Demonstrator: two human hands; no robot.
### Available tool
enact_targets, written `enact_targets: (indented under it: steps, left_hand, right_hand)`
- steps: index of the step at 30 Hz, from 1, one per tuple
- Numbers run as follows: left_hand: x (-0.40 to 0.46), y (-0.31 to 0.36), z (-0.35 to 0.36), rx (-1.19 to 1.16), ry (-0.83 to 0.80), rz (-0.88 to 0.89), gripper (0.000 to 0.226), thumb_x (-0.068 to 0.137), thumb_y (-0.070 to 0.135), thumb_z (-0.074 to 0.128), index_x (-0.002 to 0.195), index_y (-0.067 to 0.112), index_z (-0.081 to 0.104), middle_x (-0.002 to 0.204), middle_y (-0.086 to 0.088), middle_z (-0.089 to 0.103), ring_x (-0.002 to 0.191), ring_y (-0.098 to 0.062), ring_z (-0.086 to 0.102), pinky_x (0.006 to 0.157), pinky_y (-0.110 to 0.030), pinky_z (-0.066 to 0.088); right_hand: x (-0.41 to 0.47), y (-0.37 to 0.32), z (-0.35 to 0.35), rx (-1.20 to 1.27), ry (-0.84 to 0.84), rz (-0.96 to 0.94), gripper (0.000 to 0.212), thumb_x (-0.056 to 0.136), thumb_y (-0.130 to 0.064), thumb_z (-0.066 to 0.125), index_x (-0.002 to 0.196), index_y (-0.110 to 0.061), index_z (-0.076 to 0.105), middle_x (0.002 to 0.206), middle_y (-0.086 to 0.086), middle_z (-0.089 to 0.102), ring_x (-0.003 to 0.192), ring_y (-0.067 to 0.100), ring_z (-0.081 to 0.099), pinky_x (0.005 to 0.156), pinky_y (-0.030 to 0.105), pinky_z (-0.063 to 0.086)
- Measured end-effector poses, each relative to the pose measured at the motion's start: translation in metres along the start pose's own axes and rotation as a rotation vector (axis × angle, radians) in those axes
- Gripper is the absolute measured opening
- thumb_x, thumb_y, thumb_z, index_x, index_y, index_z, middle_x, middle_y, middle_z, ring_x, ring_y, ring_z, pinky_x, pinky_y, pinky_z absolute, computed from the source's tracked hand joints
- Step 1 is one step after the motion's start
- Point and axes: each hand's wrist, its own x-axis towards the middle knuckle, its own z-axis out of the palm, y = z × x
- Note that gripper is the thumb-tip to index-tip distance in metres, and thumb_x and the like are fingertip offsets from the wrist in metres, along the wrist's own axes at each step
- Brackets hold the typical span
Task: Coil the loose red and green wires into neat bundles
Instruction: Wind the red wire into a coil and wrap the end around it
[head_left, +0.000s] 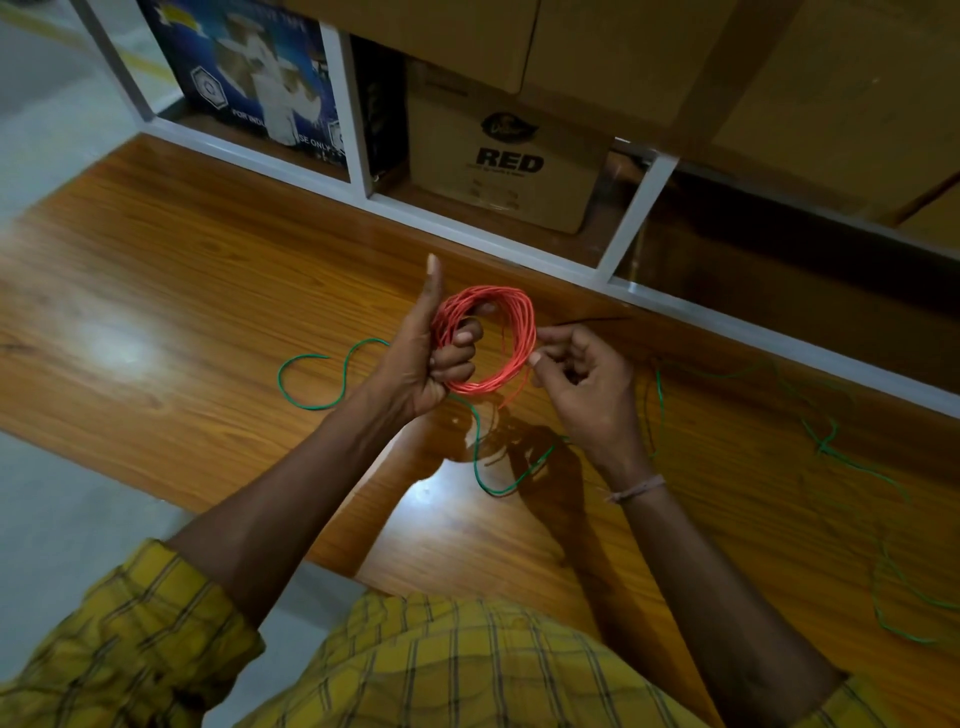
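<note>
- Green wire (311, 382): lies loose on the wooden tabletop (156, 270), not yet coiled. One S-shaped stretch sits at the left; the wire passes under the hands, loops near the body, and trails off in dim strands at the far right. It runs roughly left to right across the table.
- Left hand (415, 364): raised above the table, thumb upright, fingers curled through the ring and gripping its left side.
- Red wire coil (485, 340): held in the air between the two hands, well clear of the tabletop. It forms an upright oval ring of many turns whose open face looks toward the camera and whose longer axis tilts from upper left to lower right. A short free tail hangs from its lower right edge.
- Handling, as a judgement: the wire appears thin, light and springy. Turns would likely spread if released, so the hold belongs across all turns at once, with the tail wound round them.
- Right hand (582, 374): fingers bent, thumb and forefinger pinching the ring's right edge near the tail.
- Cardboard boxes (509, 171): stand in a white-framed shelf behind the table.
</note>
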Motion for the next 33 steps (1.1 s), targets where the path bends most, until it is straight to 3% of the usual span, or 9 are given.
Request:
enact_targets:
  steps: [5,10,13,16,18,22,26,29,33]
  left_hand:
    - [0.002,-0.006,0.001,0.099,0.085,0.060,0.048,0.110,0.053,0.044,0.107,0.011,0.066,0.059,0.005,0.040,0.032,0.000,0.023,0.032,-0.017,0.016]
    - [0.004,-0.011,-0.002,0.165,0.113,0.108,0.037,0.112,0.041,0.049,0.107,0.010,0.069,0.060,0.005,0.037,0.035,-0.002,0.022,0.034,-0.016,0.019]
    - [0.003,-0.010,-0.003,0.177,0.075,0.124,0.036,0.113,0.037,0.047,0.105,0.009,0.068,0.059,0.006,0.035,0.035,-0.002,0.022,0.035,-0.016,0.018]
    - [0.000,-0.006,-0.004,0.178,0.003,0.078,0.040,0.114,0.038,0.041,0.104,0.008,0.065,0.057,0.007,0.034,0.033,-0.001,0.021,0.035,-0.016,0.015]
    - [-0.001,-0.005,-0.004,0.172,-0.038,0.053,0.043,0.115,0.040,0.039,0.105,0.007,0.065,0.057,0.007,0.035,0.033,-0.001,0.023,0.035,-0.017,0.015]
    - [0.001,-0.007,-0.003,0.135,-0.081,0.014,0.049,0.114,0.045,0.037,0.105,0.008,0.067,0.057,0.008,0.035,0.033,0.000,0.025,0.034,-0.017,0.017]
    - [0.005,-0.008,-0.003,0.118,-0.077,0.009,0.051,0.113,0.049,0.037,0.104,0.009,0.069,0.057,0.008,0.035,0.033,0.001,0.025,0.034,-0.016,0.018]
    - [0.006,-0.011,-0.002,0.155,-0.044,0.027,0.059,0.103,0.062,0.044,0.104,0.008,0.068,0.058,0.008,0.034,0.035,0.001,0.025,0.034,-0.017,0.018]
    - [0.010,-0.021,-0.003,0.191,0.021,0.112,0.065,0.082,0.073,0.065,0.100,0.011,0.056,0.062,0.006,0.034,0.038,0.000,0.025,0.035,-0.015,0.022]
  right_hand:
    - [-0.003,-0.012,0.003,0.054,0.087,0.019,0.019,0.096,-0.039,0.078,0.099,-0.020,0.079,0.085,-0.003,0.076,0.079,0.021,0.072,0.068,0.038,0.057]
    - [-0.001,-0.011,0.004,-0.006,0.122,-0.014,0.014,0.093,-0.032,0.082,0.091,-0.019,0.078,0.086,-0.001,0.075,0.083,0.019,0.071,0.073,0.041,0.057]
    - [0.001,-0.007,-0.002,-0.021,0.105,-0.025,0.014,0.089,-0.028,0.086,0.091,-0.017,0.078,0.107,0.000,0.071,0.101,0.010,0.069,0.079,0.031,0.056]
    - [0.005,-0.003,-0.010,0.096,-0.003,0.032,0.013,0.087,-0.018,0.087,0.091,-0.011,0.077,0.139,-0.008,0.063,0.131,0.003,0.060,0.095,0.022,0.056]
    - [0.008,0.000,-0.014,0.191,-0.082,0.046,0.012,0.088,-0.009,0.084,0.090,-0.005,0.073,0.147,-0.005,0.063,0.138,0.009,0.058,0.103,0.027,0.056]
    - [0.011,0.002,-0.015,0.339,-0.166,0.038,0.010,0.092,0.003,0.075,0.091,-0.002,0.067,0.131,0.012,0.074,0.130,0.027,0.067,0.103,0.042,0.056]
    - [0.012,0.008,-0.016,0.372,-0.165,0.061,0.011,0.091,-0.006,0.078,0.091,-0.008,0.067,0.122,0.017,0.074,0.122,0.035,0.068,0.102,0.052,0.055]
    - [0.011,0.010,-0.017,0.345,-0.140,0.081,0.010,0.090,-0.011,0.079,0.090,-0.012,0.069,0.116,0.015,0.073,0.110,0.031,0.070,0.096,0.053,0.057]
    - [0.006,0.010,-0.013,0.361,-0.059,0.122,0.012,0.094,0.001,0.075,0.090,-0.010,0.069,0.116,0.016,0.074,0.101,0.030,0.072,0.086,0.046,0.064]
